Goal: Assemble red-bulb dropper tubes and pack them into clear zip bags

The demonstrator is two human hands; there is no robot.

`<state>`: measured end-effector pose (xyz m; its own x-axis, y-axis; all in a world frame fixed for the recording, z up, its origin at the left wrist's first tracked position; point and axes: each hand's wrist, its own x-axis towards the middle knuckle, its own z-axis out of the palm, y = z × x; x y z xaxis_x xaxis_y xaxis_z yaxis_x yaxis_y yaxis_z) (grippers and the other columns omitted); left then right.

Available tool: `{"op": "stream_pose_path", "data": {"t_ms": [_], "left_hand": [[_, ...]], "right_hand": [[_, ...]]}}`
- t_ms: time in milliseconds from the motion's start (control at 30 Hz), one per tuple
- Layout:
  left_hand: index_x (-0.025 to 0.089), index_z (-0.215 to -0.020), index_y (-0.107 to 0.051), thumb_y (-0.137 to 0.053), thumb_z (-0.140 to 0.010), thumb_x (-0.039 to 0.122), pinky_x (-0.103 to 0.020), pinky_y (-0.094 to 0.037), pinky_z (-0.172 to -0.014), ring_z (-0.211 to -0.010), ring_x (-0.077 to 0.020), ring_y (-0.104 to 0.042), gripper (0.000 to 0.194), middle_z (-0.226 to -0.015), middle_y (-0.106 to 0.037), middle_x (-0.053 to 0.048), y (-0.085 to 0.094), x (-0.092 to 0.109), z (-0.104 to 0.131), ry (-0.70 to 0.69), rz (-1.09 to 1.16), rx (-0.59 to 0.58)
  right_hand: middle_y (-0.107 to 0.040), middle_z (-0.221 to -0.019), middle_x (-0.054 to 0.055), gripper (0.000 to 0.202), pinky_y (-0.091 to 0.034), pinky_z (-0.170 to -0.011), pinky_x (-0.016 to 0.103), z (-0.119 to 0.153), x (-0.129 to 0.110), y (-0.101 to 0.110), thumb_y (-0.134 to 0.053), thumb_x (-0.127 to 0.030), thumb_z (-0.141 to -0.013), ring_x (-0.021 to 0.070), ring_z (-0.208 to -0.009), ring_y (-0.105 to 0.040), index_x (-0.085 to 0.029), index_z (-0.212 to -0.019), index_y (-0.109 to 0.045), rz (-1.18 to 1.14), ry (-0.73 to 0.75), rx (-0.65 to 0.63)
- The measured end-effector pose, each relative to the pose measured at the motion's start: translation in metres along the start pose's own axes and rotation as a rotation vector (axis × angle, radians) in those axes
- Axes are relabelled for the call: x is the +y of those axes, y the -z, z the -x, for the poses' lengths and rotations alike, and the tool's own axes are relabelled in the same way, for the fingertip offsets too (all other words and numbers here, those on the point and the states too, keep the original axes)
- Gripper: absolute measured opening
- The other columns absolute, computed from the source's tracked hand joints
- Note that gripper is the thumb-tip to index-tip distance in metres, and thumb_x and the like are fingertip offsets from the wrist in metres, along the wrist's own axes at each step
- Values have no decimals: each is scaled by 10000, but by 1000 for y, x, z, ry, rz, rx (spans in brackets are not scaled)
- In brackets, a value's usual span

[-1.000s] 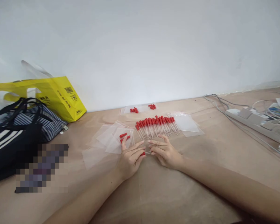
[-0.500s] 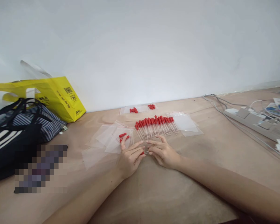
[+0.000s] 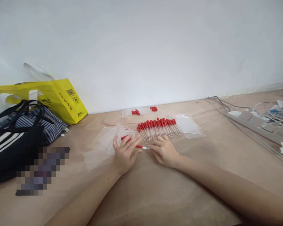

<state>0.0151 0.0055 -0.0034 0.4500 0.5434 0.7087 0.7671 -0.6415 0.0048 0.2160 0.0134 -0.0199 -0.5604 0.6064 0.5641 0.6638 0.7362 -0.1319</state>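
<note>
A glass dropper with a red rubber bulb [image 3: 139, 146] lies crosswise between my hands, bulb end to the left. My right hand [image 3: 165, 153] is closed on its glass end, fingertips pinched together. Around the bulb end, my left hand [image 3: 124, 157] has its fingers apart, slightly blurred, and does not appear to grip. Beyond my hands lies a row of several red-bulbed droppers [image 3: 157, 127], bulbs pointing away from me. Loose red bulbs [image 3: 125, 137] lie on clear plastic bags [image 3: 103, 138], partly hidden behind my left fingers.
More clear bags [image 3: 191, 127] lie right of the row. Near the wall, another bag holds small red bulbs [image 3: 135, 112]. A yellow bag [image 3: 61, 100] and a dark striped bag [image 3: 19, 135] stand left, by a pixelated item [image 3: 42, 172]. At right are a power strip [image 3: 254, 122] and cables [image 3: 218, 108].
My left hand has moved left and its fingers have spread, exposing the red bulb between the hands. The right hand stays nearly in place, still on the dropper.
</note>
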Motion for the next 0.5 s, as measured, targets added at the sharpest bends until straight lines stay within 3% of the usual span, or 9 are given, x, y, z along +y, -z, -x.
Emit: {"op": "stream_pose_path", "data": {"t_ms": [100, 233, 333, 500], "left_hand": [[213, -1087, -502, -450, -811, 330, -499, -136, -950, -1047, -261, -494, 305, -1092, -590, -98, -1, -19, 2, 230, -101, 36], [222, -933, -582, -416, -806, 265, -484, -272, -830, -968, -275, -510, 214, -988, -622, -77, -4, -45, 6, 508, -140, -28], [241, -842, -617, -443, -787, 272, -484, -285, -787, -942, -284, -509, 185, -952, -631, -62, -6, -55, 8, 575, -114, -88], [252, -760, -622, -502, -752, 321, -452, -290, -755, -881, -268, -525, 139, -860, -634, -46, -6, -55, 9, 538, -107, -71]], "right_hand": [[-616, -729, 26, 234, -235, -640, 288, -18, 3, -10, -438, -175, -773, 164, -736, -474, -178, -971, -563, -37, -242, 58], [-623, -718, 27, 208, -238, -683, 304, -50, 2, -27, -446, -181, -736, 177, -775, -509, -170, -921, -541, 32, -456, 44], [-632, -764, 48, 177, -226, -702, 326, -69, -2, -37, -440, -215, -742, 198, -804, -519, -173, -878, -544, 104, -528, -31], [-632, -838, 93, 187, -219, -721, 347, -81, -3, -44, -416, -254, -776, 215, -842, -516, -161, -851, -561, 173, -569, -124]]}}
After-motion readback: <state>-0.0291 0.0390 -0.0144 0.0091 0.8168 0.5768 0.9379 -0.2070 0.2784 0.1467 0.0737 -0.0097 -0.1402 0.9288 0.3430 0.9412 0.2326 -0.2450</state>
